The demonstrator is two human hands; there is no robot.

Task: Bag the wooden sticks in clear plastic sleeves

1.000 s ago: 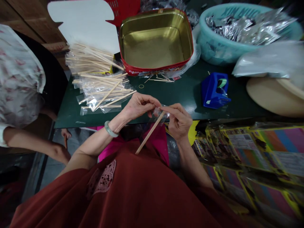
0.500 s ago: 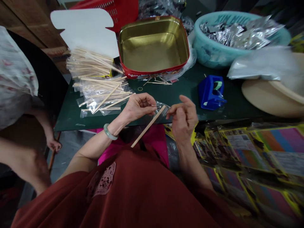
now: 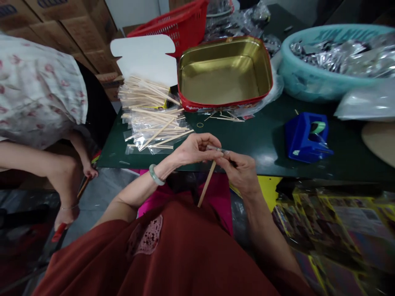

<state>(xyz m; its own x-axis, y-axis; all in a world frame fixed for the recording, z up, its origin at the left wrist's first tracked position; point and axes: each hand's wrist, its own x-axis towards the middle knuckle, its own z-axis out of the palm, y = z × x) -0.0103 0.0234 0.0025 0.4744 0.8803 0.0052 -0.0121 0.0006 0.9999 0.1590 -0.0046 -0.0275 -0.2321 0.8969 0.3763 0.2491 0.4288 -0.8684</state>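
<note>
My left hand and my right hand meet over the table's front edge. Both pinch the top of a clear plastic bag, folded between their fingertips. Thin wooden sticks hang slanting down from it toward my lap. Left of my hands lies a pile of bagged wooden sticks, its upper part against a white-flapped box. A blue tape dispenser stands to the right of my right hand.
Behind my hands sits an open red tin with a gold inside. A turquoise basin holds silvery packets. A red basket stands at the back. Another person's hand grips a red-ended handle at left. Packaged colourful goods lie below right.
My right hand has come in to the left and closed on the bag's top beside my left hand. The sticks hang steeper. The whole view has shifted.
</note>
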